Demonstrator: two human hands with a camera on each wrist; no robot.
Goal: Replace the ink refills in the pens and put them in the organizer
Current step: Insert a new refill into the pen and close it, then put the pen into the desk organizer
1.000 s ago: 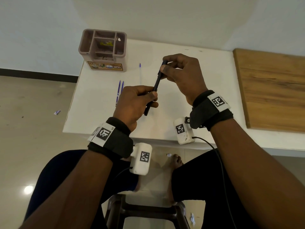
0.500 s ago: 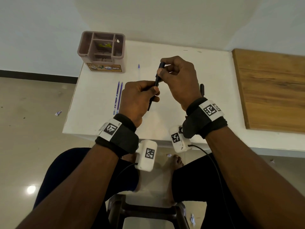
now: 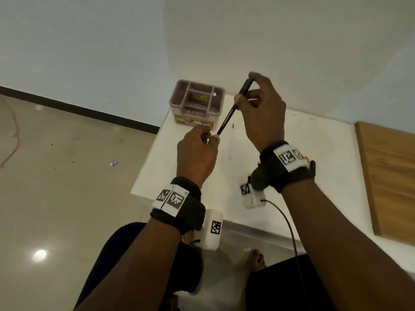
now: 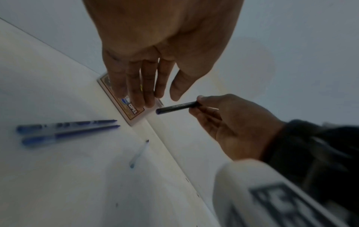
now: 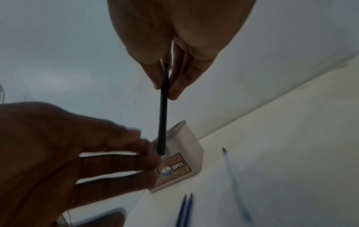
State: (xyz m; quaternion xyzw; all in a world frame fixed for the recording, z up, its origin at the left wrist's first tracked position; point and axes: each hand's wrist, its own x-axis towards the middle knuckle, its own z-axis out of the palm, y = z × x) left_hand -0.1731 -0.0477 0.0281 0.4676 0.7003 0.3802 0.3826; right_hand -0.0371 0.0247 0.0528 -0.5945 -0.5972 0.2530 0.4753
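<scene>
Holding the pen barrel (image 3: 231, 112) up over the desk (image 3: 314, 167), the right hand (image 3: 261, 108) pinched its upper end betw. thumb & fingers, so that grip was closed round the barrel. The left hand (image 3: 197, 151) sat at the barrel's lower end, about 7 o'clock from the right; in the left wrist view its fingers (image 4: 136, 86) looked fairly straight & loose, not wrapped round anything, though whether a fingertip touched the barrel's open end I couldn't tell. Judging by looks, the barrel was light, stiff, smooth plastic, prob. a bit slippery, so best taken near an end w/ a firm pinch & steadied at the other. It was slim, black, w/ faint print along its side & a bluish tint at the open end. The organizer (image 3: 199, 104), a brownish compartmented box w/ a label, stood at the desk's far corner, approx. 10 o'clock from the hands. A thin clear refill (image 3: 231, 142) w/ blue tip lay on the desk just beyond the left hand; two blue pens (image 4: 66, 130) lay side by side, seen from the wrists only.
</scene>
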